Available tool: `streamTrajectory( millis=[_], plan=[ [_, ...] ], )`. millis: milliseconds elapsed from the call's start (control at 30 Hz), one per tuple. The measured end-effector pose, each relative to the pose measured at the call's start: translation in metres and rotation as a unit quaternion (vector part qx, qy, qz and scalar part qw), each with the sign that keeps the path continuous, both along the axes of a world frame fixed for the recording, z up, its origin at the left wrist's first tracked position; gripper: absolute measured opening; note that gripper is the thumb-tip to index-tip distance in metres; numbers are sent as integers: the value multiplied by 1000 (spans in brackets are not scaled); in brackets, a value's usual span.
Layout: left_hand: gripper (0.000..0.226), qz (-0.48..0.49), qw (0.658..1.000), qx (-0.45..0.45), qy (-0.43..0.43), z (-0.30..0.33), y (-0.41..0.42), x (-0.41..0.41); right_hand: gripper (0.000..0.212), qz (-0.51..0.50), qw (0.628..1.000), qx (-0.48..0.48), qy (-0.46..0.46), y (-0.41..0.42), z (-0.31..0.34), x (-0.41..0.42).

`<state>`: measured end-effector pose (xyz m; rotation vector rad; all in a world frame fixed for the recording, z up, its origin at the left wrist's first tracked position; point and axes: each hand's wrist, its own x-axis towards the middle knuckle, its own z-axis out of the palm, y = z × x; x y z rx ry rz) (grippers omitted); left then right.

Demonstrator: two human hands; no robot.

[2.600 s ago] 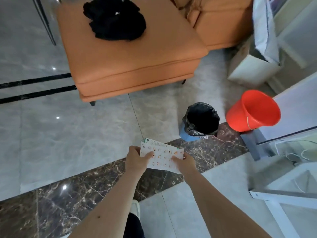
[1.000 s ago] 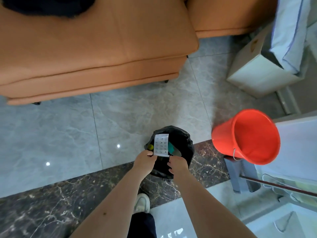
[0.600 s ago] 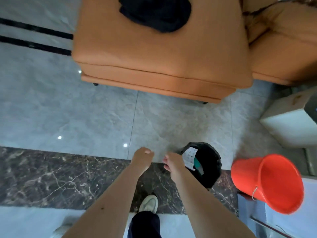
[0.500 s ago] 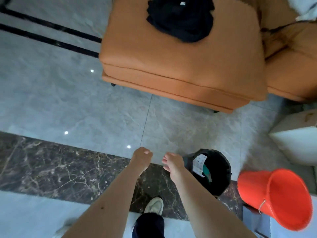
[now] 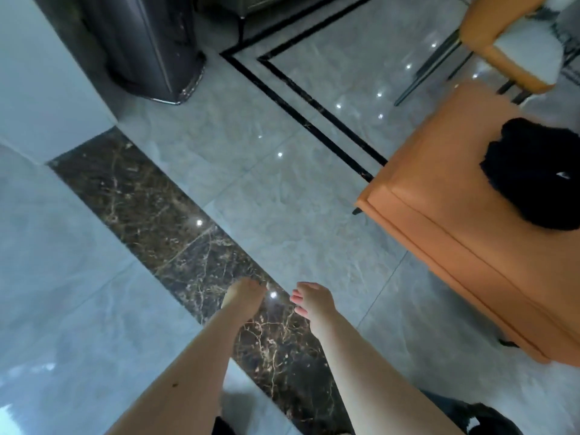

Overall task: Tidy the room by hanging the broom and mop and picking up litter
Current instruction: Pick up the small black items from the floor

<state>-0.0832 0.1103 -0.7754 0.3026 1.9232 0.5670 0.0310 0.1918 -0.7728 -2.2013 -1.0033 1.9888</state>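
Both of my hands are held out low over the floor and hold nothing. My left hand [image 5: 243, 293] is loosely curled over the dark marble strip [image 5: 150, 211]. My right hand [image 5: 312, 301] has its fingers slightly apart just right of it. No broom, mop, litter or bin is in view now.
An orange sofa [image 5: 470, 233] with a black garment [image 5: 533, 174] on it fills the right. An orange chair [image 5: 502, 42] stands at the top right. A dark grey appliance [image 5: 147, 48] stands at the top left beside a white wall [image 5: 40, 98]. Grey tiles with black inlay lines [image 5: 301, 102] lie between.
The paper sheets went from my hands into the black bin. My view has since swung left, so the bin and red bucket are out of sight. Both hands are empty.
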Motion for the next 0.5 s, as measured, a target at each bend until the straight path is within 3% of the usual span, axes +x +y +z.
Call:
streamTrajectory(
  millis=[67, 267, 400, 500],
  plan=[
    [13, 35, 999, 4, 7, 1, -20, -43, 28, 30, 999, -4, 8, -13, 5, -53],
    [35, 151, 987, -10, 52, 14, -73, -139, 23, 181, 983, 16, 0, -50, 32, -178],
    [20, 237, 969, -20, 67, 48, -108, -193, 10, 251, 967, 31, 16, -71, 56, -238],
    [22, 282, 956, -18, 78, 76, -123, -234, 9, 302, 951, 44, 35, -78, 83, -289]
  ],
)
